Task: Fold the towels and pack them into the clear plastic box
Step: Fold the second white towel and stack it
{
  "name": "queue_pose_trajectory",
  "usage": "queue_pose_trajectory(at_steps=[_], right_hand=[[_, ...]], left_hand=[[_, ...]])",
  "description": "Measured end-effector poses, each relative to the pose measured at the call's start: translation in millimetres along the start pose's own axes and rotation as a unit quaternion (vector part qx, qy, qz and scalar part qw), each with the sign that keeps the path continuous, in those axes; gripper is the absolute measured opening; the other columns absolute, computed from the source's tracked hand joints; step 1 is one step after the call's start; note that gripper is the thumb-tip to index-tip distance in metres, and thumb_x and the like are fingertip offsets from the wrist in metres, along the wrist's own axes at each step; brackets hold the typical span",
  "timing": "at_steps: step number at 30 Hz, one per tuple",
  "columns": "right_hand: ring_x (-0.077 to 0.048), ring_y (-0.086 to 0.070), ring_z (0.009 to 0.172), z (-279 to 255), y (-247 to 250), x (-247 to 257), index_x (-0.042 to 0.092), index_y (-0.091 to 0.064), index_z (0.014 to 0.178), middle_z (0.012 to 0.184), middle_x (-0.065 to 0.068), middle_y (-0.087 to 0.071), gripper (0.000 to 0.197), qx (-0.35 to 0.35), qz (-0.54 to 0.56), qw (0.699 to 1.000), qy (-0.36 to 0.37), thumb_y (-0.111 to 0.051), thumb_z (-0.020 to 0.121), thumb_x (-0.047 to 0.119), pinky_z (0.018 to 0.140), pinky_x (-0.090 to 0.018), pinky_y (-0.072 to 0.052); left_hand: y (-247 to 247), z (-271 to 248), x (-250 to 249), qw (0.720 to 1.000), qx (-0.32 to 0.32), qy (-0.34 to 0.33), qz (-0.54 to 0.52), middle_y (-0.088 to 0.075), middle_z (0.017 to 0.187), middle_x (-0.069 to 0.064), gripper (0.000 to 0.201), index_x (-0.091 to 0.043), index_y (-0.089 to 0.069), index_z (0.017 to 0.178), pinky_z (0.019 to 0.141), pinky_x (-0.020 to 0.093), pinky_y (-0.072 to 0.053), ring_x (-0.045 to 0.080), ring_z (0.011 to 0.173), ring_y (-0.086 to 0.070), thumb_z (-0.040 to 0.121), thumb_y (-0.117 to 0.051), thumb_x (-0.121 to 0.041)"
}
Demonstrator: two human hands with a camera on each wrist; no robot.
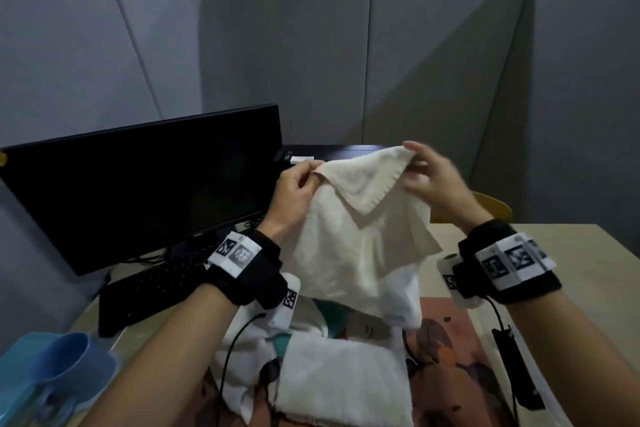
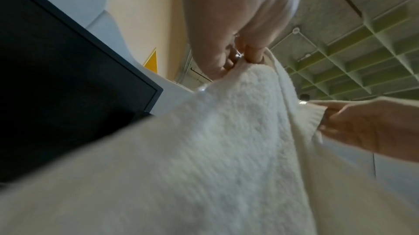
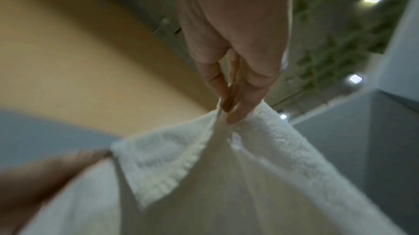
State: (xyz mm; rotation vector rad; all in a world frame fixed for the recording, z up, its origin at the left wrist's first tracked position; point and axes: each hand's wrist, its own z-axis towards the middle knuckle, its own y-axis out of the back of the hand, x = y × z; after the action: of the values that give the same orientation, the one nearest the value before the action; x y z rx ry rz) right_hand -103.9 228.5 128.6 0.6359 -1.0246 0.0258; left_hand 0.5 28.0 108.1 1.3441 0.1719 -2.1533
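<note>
At frame centre, the cream towel [image 1: 360, 218] hangs above the counter [image 1: 568, 253], its top edge pinched by the left hand [image 1: 294, 191] and right hand [image 1: 433, 180], fingers [image 3: 238, 102] clamped.

The cream towel [image 1: 349, 236] is soft terry cloth with a rough, loopy pile and a flatter woven hem. Below it, the white towels [image 1: 343, 381] look like the same fluffy cloth. Left of the cream towel, the monitor [image 1: 138, 191] has a dark, slightly glossy screen in matt black plastic. The partition panels [image 1: 277, 45] behind it are matt grey fabric. The table [image 1: 561, 243] looks like smooth pale wood.
</note>
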Motion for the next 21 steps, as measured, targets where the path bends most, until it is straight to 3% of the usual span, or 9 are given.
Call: queue_pose_trajectory(at_steps=[2, 4, 5, 7, 11, 12, 15, 18, 21], right_hand=[[-0.020, -0.040, 0.117, -7, -15, 2, 0.026, -0.034, 0.141, 0.128, -0.007, -0.034, 0.083, 0.082, -0.155, 0.984, 0.016, -0.078, 0.071, 0.014, 0.101, -0.028, -0.036], [-0.025, -0.031, 0.126, -12, -31, 4, 0.031, -0.046, 0.131, 0.136, -0.008, -0.028, 0.066, 0.092, -0.211, 0.973, 0.029, -0.076, 0.073, 0.028, 0.109, -0.042, -0.031], [-0.026, -0.033, 0.126, -12, -36, 5, 0.028, -0.056, 0.120, 0.135, -0.008, -0.032, 0.045, 0.061, -0.201, 0.977, 0.039, -0.071, 0.078, 0.029, 0.107, -0.045, -0.033], [-0.025, -0.049, 0.111, -8, -37, 10, 0.016, -0.065, 0.100, 0.118, -0.008, -0.050, 0.015, -0.016, -0.138, 0.988, 0.060, -0.061, 0.086, 0.021, 0.093, -0.037, -0.042], [-0.011, -0.051, 0.075, 0, -21, 21, 0.013, -0.054, 0.093, 0.085, 0.003, -0.057, 0.007, -0.046, -0.050, 0.997, 0.031, -0.048, 0.095, 0.017, 0.060, -0.016, -0.039], [-0.008, -0.048, 0.073, 1, -18, 21, 0.015, -0.051, 0.092, 0.081, 0.007, -0.053, 0.008, -0.055, -0.039, 0.997, 0.027, -0.044, 0.096, 0.017, 0.058, -0.014, -0.038], [-0.011, -0.047, 0.074, 2, -10, 22, 0.014, -0.050, 0.088, 0.080, 0.006, -0.052, 0.015, -0.105, -0.005, 0.994, 0.033, -0.039, 0.098, 0.020, 0.063, -0.024, -0.035], [-0.018, -0.051, 0.076, -3, -2, 17, 0.013, -0.049, 0.095, 0.083, 0.002, -0.057, 0.028, -0.070, -0.116, 0.988, 0.069, -0.058, 0.087, 0.038, 0.065, -0.030, -0.039], [-0.033, -0.057, 0.086, 0, -1, -4, 0.013, -0.045, 0.108, 0.099, -0.007, -0.055, 0.041, 0.046, -0.346, 0.935, 0.061, -0.064, 0.079, 0.034, 0.073, -0.037, -0.042]], left_hand=[[-7, 5, -8, 1.000, 0.018, -0.015, 0.012, -0.063, 0.085, -0.003, 0.016, -0.005, -0.064, 0.097, 0.079, 0.021, -0.048, 0.005, 0.082, -0.058, 0.093, -0.047, -0.005], [-14, 7, -14, 0.998, 0.042, -0.027, 0.029, -0.062, 0.081, -0.007, 0.017, -0.010, -0.064, 0.093, 0.076, 0.017, -0.045, -0.002, 0.077, -0.056, 0.092, -0.048, -0.003], [-16, 6, -15, 0.997, 0.057, -0.027, 0.037, -0.062, 0.080, -0.006, 0.016, -0.013, -0.064, 0.090, 0.076, 0.018, -0.045, 0.000, 0.077, -0.056, 0.091, -0.050, -0.005], [-16, 1, -14, 0.994, 0.099, -0.020, 0.035, -0.064, 0.080, -0.003, 0.007, -0.018, -0.065, 0.087, 0.075, 0.022, -0.045, 0.007, 0.079, -0.056, 0.088, -0.058, -0.016], [2, -12, -5, 0.978, 0.172, 0.015, 0.114, -0.066, 0.076, -0.009, 0.013, -0.019, -0.068, 0.087, 0.069, 0.020, -0.047, -0.001, 0.071, -0.058, 0.077, -0.074, -0.025], [8, -12, -1, 0.969, 0.182, 0.027, 0.166, -0.068, 0.077, -0.007, 0.016, -0.018, -0.070, 0.088, 0.070, 0.023, -0.048, -0.001, 0.071, -0.060, 0.075, -0.075, -0.025], [28, -11, 21, 0.932, 0.201, 0.058, 0.297, -0.067, 0.072, 0.003, 0.020, -0.007, -0.073, 0.088, 0.066, 0.030, -0.045, -0.004, 0.064, -0.056, 0.078, -0.073, -0.024], [50, -10, 37, 0.946, 0.126, 0.086, 0.286, -0.059, 0.065, -0.002, 0.016, -0.005, -0.071, 0.084, 0.063, 0.023, -0.039, -0.004, 0.055, -0.051, 0.085, -0.064, -0.019], [69, -2, 37, 0.972, 0.008, 0.089, 0.216, -0.062, 0.080, 0.004, 0.013, -0.007, -0.068, 0.088, 0.069, 0.026, -0.039, 0.008, 0.076, -0.052, 0.090, -0.056, -0.012]])
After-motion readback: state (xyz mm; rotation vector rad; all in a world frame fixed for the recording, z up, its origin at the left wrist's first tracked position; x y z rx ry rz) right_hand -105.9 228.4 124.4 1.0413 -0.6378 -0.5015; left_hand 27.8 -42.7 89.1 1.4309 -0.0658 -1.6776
